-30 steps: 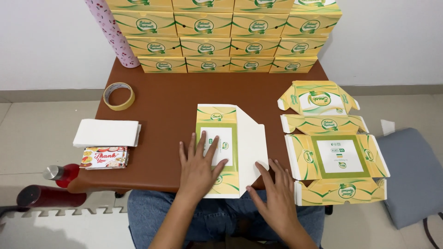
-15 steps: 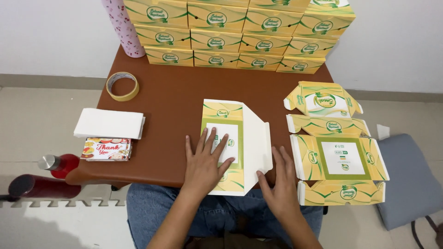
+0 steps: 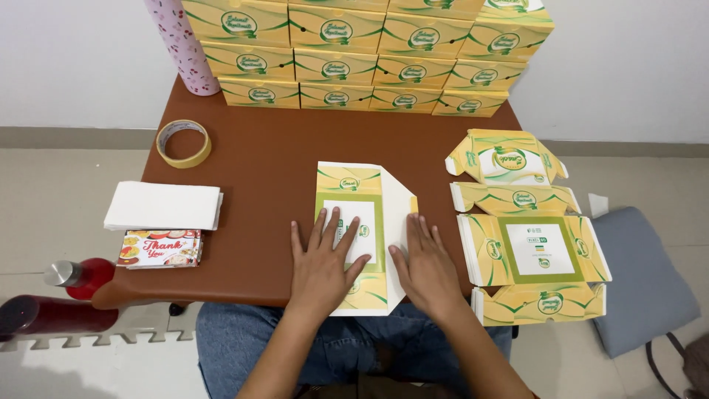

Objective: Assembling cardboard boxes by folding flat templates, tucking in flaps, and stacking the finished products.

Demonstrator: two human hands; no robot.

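Brown table (image 3: 258,170), white wall behind; both hands, left (image 3: 321,270) and right (image 3: 427,270), open flat on a yellow-green folded carton (image 3: 362,199).

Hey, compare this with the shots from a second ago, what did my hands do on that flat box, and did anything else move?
The right hand slid up from the near edge onto the folded side flap of the flat box blank, pressing it flat. The left hand stayed spread on the printed panel. Neither hand gripped anything. The tape roll, stacked boxes and open box stayed put.
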